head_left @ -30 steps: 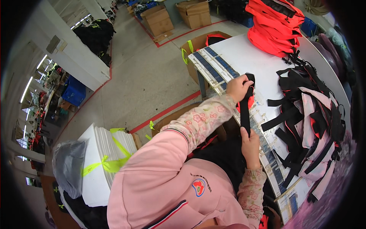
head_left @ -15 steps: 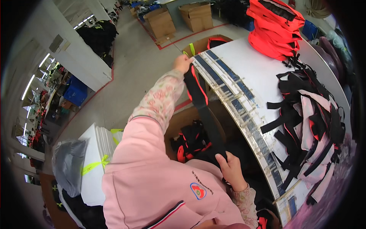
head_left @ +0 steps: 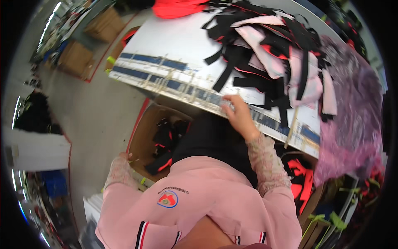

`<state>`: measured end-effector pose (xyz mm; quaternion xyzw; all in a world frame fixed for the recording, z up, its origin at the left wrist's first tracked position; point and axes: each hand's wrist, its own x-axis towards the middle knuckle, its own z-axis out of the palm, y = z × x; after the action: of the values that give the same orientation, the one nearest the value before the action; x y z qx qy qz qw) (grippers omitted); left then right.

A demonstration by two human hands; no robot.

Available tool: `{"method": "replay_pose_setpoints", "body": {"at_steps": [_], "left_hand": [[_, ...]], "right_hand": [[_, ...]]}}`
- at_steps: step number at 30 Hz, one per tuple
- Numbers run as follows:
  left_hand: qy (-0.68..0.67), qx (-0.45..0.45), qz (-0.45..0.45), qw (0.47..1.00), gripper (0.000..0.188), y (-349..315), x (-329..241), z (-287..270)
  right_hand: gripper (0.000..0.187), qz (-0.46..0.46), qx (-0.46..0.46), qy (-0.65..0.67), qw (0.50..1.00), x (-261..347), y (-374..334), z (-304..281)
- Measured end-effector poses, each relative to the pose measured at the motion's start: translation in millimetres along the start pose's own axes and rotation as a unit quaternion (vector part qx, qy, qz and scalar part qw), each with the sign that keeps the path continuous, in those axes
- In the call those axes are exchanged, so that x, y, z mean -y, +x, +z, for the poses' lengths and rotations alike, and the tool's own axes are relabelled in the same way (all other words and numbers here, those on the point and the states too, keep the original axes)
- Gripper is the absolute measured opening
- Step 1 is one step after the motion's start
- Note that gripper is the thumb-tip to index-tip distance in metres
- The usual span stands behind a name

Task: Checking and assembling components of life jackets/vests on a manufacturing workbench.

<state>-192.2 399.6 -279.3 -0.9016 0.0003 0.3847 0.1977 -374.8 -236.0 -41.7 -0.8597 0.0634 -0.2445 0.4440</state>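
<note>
My right hand (head_left: 239,115) is over the front edge of the white table (head_left: 188,37), thumb and fingers apart with nothing between them. It is nearest to the heap of black and pale pink straps (head_left: 265,62), which have red-orange edging. Low on the left, my left hand (head_left: 125,156) is beside the rim of a cardboard box (head_left: 139,139); its fingers are mostly hidden. Inside that box lie black straps with red-orange edging (head_left: 159,166).
Worn blue and white strips (head_left: 166,81) run along the table's near edge. Red-orange fabric (head_left: 176,8) lies at its far left. Pinkish clear plastic (head_left: 352,103) drapes over the right end. Another box with red-orange pieces (head_left: 302,178) stands under the table. Brown cartons (head_left: 74,60) are on the floor.
The black strap stretched between my hands has left them. My left hand has dropped to the box, and my right has moved up over the table edge. The view has swung right.
</note>
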Motion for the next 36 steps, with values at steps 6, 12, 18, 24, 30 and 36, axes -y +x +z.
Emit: {"method": "replay_pose_setpoints", "body": {"at_steps": [6,12,18,24,30,36], "left_hand": [[-0.568,-0.030,0.143,0.810,0.027,-40,-103,-108],[-0.508,-0.167,0.466,0.705,0.022,-133,-235,-244],[-0.394,-0.218,0.619,0.643,0.025,-240,-319,-313],[-0.341,-0.219,0.661,0.631,0.022,-267,-350,-332],[-0.325,-0.392,0.641,0.575,0.050,-281,-347,-367],[-0.256,-0.501,0.623,0.544,0.093,-322,-357,-364]], "right_hand": [[0.027,-0.030,-0.309,-0.399,0.863,-18,51,-95],[0.013,-0.010,-0.231,-0.312,0.922,-46,59,-120],[0.035,-0.083,-0.169,-0.387,0.903,1,56,-109],[0.041,-0.046,-0.188,-0.443,0.875,-83,66,-111],[0.014,-0.099,-0.225,-0.328,0.912,-4,72,-127],[0.013,-0.231,-0.232,-0.317,0.890,80,63,-129]]}}
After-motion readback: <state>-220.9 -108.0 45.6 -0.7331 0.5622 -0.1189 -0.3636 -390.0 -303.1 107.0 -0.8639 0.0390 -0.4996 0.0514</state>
